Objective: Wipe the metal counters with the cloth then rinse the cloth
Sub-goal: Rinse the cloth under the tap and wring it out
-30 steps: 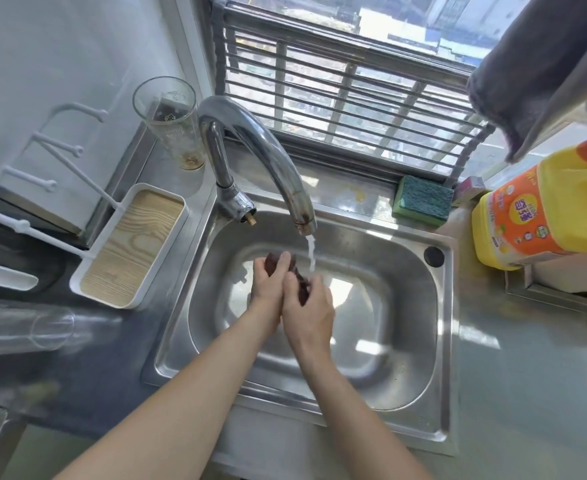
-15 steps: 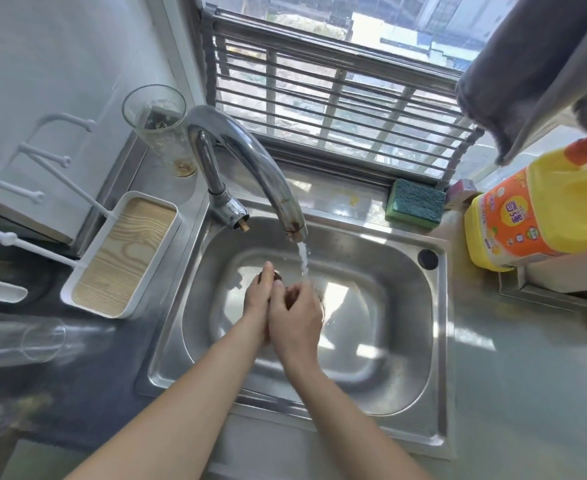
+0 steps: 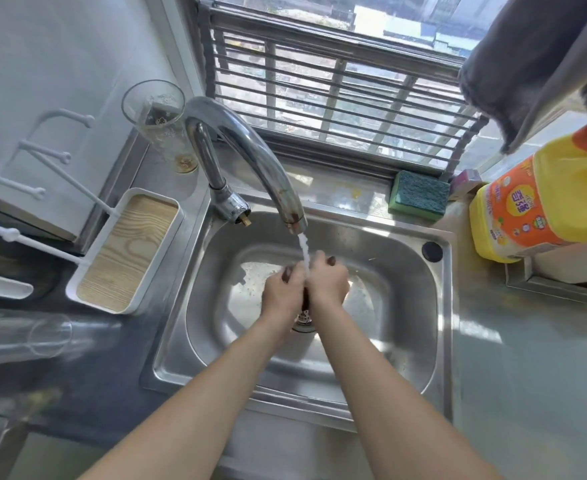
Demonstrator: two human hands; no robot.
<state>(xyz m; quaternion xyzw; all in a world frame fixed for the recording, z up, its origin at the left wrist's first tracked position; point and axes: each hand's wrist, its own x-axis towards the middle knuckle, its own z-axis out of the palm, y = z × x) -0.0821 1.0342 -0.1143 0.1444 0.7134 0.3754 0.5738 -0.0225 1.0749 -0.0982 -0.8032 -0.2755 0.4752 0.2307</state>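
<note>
Only one label in the shot

The yellow detergent jug (image 3: pixel 541 202) had an orange label with Chinese characters on a yellow circle, but they were too blurry for me to read.

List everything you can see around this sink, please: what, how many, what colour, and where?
cloth: one, dark reddish, squeezed between both hands under the water
faucet: one, chrome, behind the sink, running
sink: one, steel, centre
sponge: one, green, on the ledge behind the sink
detergent jug: one, yellow with orange label, right counter
glass: one, clear, left of the faucet
tray: one, white with wood-grain base, left of the sink
grey towel: one, hanging top right
left hand: grips cloth
right hand: grips cloth
</note>
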